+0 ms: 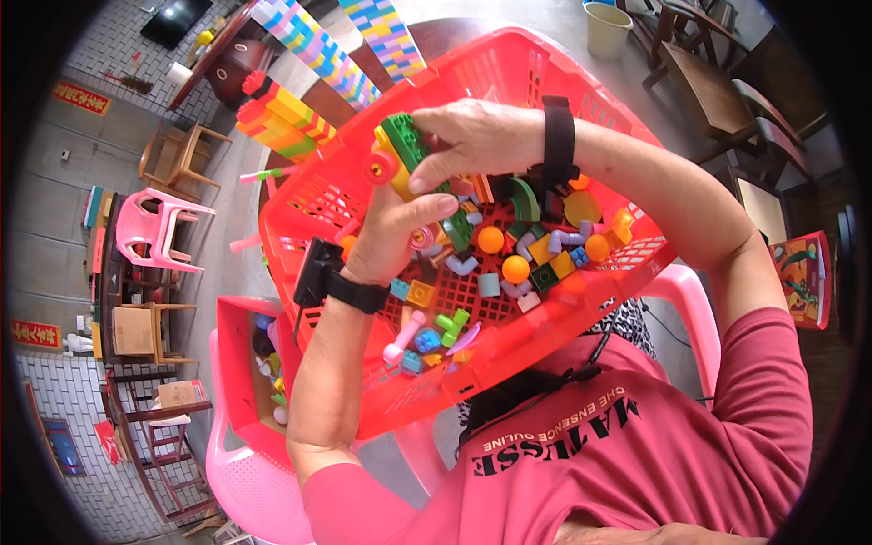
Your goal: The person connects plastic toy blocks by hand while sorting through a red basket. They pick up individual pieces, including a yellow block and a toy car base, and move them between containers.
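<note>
Above the red plastic basket, both of my hands are on a toy block build with a green studded block on top, yellow parts and a round red wheel. My right hand grips its green end, thumb and fingers closed round it. My left hand holds the build from below, its thumb pointing right and the other fingers largely hidden. Close to the left thumb are a dark green curved piece and a pink wheel. Orange balls and grey-purple pipe pieces lie below the hands.
Tall stacks of pastel blocks and a red-yellow block stack stand beyond the basket. At left, a red box with small toys rests on a pink chair. A cream bucket stands far right.
</note>
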Motion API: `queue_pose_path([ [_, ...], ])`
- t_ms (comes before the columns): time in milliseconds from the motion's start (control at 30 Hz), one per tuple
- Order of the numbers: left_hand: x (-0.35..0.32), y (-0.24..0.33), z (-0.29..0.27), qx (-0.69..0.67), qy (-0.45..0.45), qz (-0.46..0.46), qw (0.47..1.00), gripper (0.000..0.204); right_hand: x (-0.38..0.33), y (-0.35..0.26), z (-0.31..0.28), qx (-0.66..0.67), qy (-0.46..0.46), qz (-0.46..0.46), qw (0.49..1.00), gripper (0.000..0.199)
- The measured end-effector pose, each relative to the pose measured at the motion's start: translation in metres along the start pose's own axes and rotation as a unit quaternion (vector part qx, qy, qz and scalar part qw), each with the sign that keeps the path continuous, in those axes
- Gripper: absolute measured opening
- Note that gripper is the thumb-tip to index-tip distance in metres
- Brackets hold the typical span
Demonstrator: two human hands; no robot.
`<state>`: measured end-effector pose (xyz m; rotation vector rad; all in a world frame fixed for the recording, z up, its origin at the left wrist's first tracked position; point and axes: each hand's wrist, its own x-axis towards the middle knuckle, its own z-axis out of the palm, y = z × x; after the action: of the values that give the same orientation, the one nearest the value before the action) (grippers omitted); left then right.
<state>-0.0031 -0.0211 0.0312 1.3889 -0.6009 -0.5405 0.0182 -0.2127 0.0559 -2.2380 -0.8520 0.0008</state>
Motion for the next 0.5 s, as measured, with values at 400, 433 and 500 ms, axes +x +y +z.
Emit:
queue_pose_path([
  [400,0.005,0.002,0.0,-0.044,-0.014,-0.073,0.996,0.038,-0.005,-0.003,-0.028,0.04,0.028,-0.014,0.999,0.059],
  [433,0.004,0.001,0.0,-0.033,-0.032,-0.084,0.995,0.038,-0.005,-0.001,-0.029,0.05,0.059,-0.074,0.994,0.063],
  [500,0.003,0.002,-0.003,-0.008,-0.069,-0.104,0.992,0.038,-0.006,0.004,-0.028,0.072,-0.058,-0.034,0.995,0.059],
])
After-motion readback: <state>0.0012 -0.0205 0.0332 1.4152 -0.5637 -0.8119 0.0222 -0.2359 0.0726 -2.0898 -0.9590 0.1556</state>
